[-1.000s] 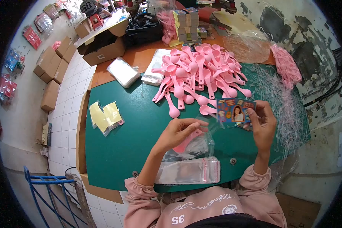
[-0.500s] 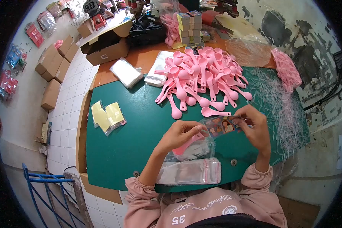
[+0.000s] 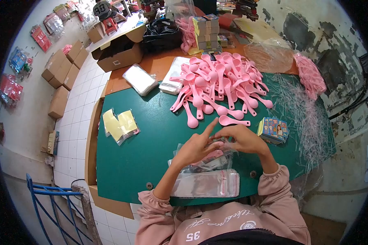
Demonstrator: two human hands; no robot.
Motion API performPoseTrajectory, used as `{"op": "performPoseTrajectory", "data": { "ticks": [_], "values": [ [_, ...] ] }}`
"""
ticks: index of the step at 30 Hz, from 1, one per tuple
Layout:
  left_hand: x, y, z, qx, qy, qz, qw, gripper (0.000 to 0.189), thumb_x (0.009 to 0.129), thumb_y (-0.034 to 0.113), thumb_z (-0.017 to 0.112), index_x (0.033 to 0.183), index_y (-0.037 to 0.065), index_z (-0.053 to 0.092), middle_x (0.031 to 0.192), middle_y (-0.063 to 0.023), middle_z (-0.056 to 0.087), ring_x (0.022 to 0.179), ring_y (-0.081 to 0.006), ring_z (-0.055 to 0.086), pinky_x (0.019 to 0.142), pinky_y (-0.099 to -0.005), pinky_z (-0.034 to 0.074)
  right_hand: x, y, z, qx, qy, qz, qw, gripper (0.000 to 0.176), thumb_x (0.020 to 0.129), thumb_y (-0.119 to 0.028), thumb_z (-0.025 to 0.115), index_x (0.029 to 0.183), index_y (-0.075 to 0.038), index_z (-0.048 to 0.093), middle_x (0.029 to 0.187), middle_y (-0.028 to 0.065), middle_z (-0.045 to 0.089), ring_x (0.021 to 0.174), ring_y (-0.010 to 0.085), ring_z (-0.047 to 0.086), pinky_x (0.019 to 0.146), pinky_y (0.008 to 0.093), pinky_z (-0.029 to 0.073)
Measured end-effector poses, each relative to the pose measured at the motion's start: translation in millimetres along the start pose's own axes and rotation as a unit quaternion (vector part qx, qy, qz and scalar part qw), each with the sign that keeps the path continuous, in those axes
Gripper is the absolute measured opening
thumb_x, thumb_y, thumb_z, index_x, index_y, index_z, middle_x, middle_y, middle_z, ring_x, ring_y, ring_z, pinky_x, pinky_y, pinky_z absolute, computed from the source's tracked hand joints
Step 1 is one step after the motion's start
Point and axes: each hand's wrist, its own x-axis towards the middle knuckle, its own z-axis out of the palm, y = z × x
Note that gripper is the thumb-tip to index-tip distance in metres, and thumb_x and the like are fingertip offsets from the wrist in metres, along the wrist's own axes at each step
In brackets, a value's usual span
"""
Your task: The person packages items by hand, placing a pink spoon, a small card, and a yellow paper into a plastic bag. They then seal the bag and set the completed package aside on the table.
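Note:
My left hand [image 3: 195, 149] and my right hand [image 3: 243, 140] meet over a clear plastic bag [image 3: 216, 162] with a pink spoon [image 3: 212, 156] showing inside. The fingers of both hands are closed at the bag's opening, though my left index finger points away. Below them lies a stack of clear bags [image 3: 204, 183] near the table's front edge. A stack of printed cards [image 3: 274, 130] sits to the right of my right hand. Just beyond my hands is a single pink spoon [image 3: 234, 121], in front of a large heap of pink spoons [image 3: 221, 83].
Packed bags with yellow cards [image 3: 120, 125] lie on the left of the green table [image 3: 151, 112]. Farther back are white packs [image 3: 140, 79], an open cardboard box [image 3: 119, 56], a black bag [image 3: 162, 34] and bundled cards [image 3: 207, 32]. Plastic strands [image 3: 304, 118] cover the right side.
My right hand has moved left to my left hand and the bag. The printed card it held is no longer visible in it, and the card stack now shows.

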Motion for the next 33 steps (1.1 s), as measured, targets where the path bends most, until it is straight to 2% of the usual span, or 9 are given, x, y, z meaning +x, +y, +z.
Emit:
{"op": "performPoseTrajectory", "data": {
  "ticks": [3, 7, 10, 13, 16, 21, 23, 26, 33],
  "values": [
    [-14, -16, -9, -0.098, -0.004, -0.007, 0.995, 0.065, 0.083, 0.029, 0.060, 0.136, 0.011, 0.027, 0.077, -0.0146, 0.065, 0.067, -0.0165, 0.061, 0.064, -0.0302, 0.046, 2, 2, -3, 0.054, -0.029, 0.104, 0.993, 0.023, 0.070, -0.009, 0.068, 0.089, -0.001, 0.058, 0.081, 0.0047, 0.060, 0.070, 0.0107, 0.054, 0.066, 0.0245, 0.043],
    [-29, -73, -21, -0.156, -0.020, 0.011, 0.988, 0.061, 0.083, 0.023, 0.061, 0.134, 0.011, 0.031, 0.083, -0.0106, 0.064, 0.071, -0.0133, 0.059, 0.065, -0.0276, 0.047, -1, 34, 11, 0.187, 0.053, 0.114, 0.974, 0.020, 0.068, -0.009, 0.069, 0.081, 0.000, 0.057, 0.073, 0.0031, 0.056, 0.069, 0.0081, 0.050, 0.063, 0.0244, 0.041],
    [-28, -73, -26, -0.340, -0.047, -0.037, 0.938, 0.049, 0.084, 0.009, 0.058, 0.128, 0.008, 0.037, 0.100, -0.0094, 0.059, 0.083, -0.0115, 0.057, 0.069, -0.0247, 0.051, 0, 42, 20, 0.271, 0.088, 0.111, 0.952, 0.019, 0.069, -0.011, 0.070, 0.075, -0.002, 0.055, 0.072, 0.0002, 0.053, 0.069, 0.0059, 0.047, 0.062, 0.0228, 0.040],
    [-18, -73, -25, -0.343, -0.031, -0.059, 0.937, 0.048, 0.084, 0.010, 0.058, 0.127, 0.005, 0.038, 0.093, -0.0092, 0.061, 0.081, -0.0120, 0.058, 0.066, -0.0235, 0.051, -3, 46, 24, 0.313, 0.078, 0.135, 0.937, 0.025, 0.070, -0.015, 0.071, 0.084, 0.001, 0.058, 0.078, 0.0018, 0.056, 0.071, 0.0074, 0.049, 0.063, 0.0228, 0.040],
    [-17, -69, -29, -0.321, -0.030, -0.076, 0.943, 0.046, 0.085, 0.011, 0.058, 0.126, 0.007, 0.040, 0.094, -0.0097, 0.061, 0.083, -0.0122, 0.058, 0.066, -0.0246, 0.052, -8, 36, 12, 0.243, 0.031, 0.193, 0.950, 0.036, 0.074, -0.023, 0.068, 0.097, 0.004, 0.061, 0.083, 0.0042, 0.060, 0.074, 0.0094, 0.051, 0.066, 0.0231, 0.041],
    [-18, -68, -30, -0.352, -0.034, -0.061, 0.933, 0.046, 0.085, 0.012, 0.058, 0.126, 0.007, 0.040, 0.094, -0.0101, 0.061, 0.082, -0.0136, 0.059, 0.065, -0.0257, 0.053, -11, 31, 11, 0.307, 0.037, 0.203, 0.929, 0.021, 0.076, -0.015, 0.065, 0.086, 0.004, 0.062, 0.073, 0.0024, 0.059, 0.067, 0.0082, 0.050, 0.061, 0.0233, 0.041],
    [-19, -61, -33, -0.352, -0.035, -0.069, 0.933, 0.047, 0.084, 0.012, 0.059, 0.126, 0.006, 0.040, 0.095, -0.0101, 0.060, 0.082, -0.0144, 0.059, 0.067, -0.0267, 0.054, -10, 37, 13, 0.264, 0.072, 0.148, 0.950, 0.014, 0.075, -0.011, 0.065, 0.077, 0.002, 0.061, 0.070, 0.0007, 0.057, 0.064, 0.0073, 0.049, 0.058, 0.0220, 0.039],
    [-19, -61, -32, -0.345, -0.041, -0.062, 0.936, 0.047, 0.083, 0.010, 0.059, 0.126, 0.007, 0.040, 0.098, -0.0105, 0.058, 0.084, -0.0152, 0.059, 0.070, -0.0271, 0.054, -8, 35, 19, 0.306, 0.093, 0.147, 0.936, 0.015, 0.075, -0.012, 0.067, 0.073, 0.000, 0.059, 0.068, -0.0002, 0.055, 0.062, 0.0071, 0.049, 0.057, 0.0212, 0.039],
    [-18, -71, -30, -0.353, -0.036, -0.069, 0.933, 0.040, 0.083, 0.008, 0.059, 0.119, 0.000, 0.044, 0.098, -0.0106, 0.057, 0.083, -0.0148, 0.059, 0.071, -0.0261, 0.054, -7, 28, 24, 0.323, 0.112, 0.123, 0.932, 0.015, 0.077, -0.013, 0.066, 0.078, 0.000, 0.059, 0.072, 0.0020, 0.058, 0.065, 0.0074, 0.051, 0.060, 0.0219, 0.041]
  ]
}}
